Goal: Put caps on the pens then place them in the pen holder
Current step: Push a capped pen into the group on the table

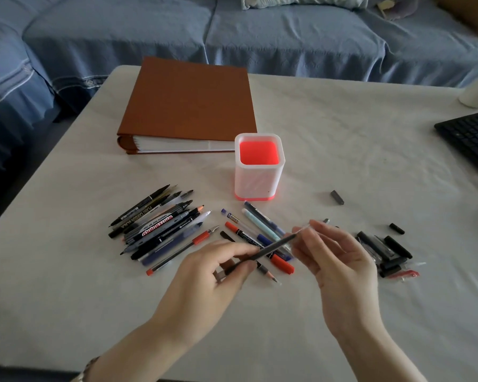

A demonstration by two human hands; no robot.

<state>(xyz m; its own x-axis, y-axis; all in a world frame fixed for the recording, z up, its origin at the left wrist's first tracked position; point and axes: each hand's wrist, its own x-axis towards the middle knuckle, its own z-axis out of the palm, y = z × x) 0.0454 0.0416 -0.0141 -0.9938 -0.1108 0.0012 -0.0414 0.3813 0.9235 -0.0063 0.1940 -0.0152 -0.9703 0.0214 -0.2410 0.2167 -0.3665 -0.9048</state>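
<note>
Pen [272, 248], pinched in left hand [213, 271], points at clear cap [304, 229] pinched in right hand [340, 263] (lined up for capping, I judge).

Hands held close, facing each other, not touching. The left hand [218, 267], fingers curled, pinches a slim dark grey pen [273, 246]. The right hand [340, 260]: thumb and forefinger pinch a clear plastic cap [304, 230] at the pen's tip.

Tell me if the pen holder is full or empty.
Empty. The white, square plastic pen holder stands upright, and only its bare red bottom shows through the open top.
</note>
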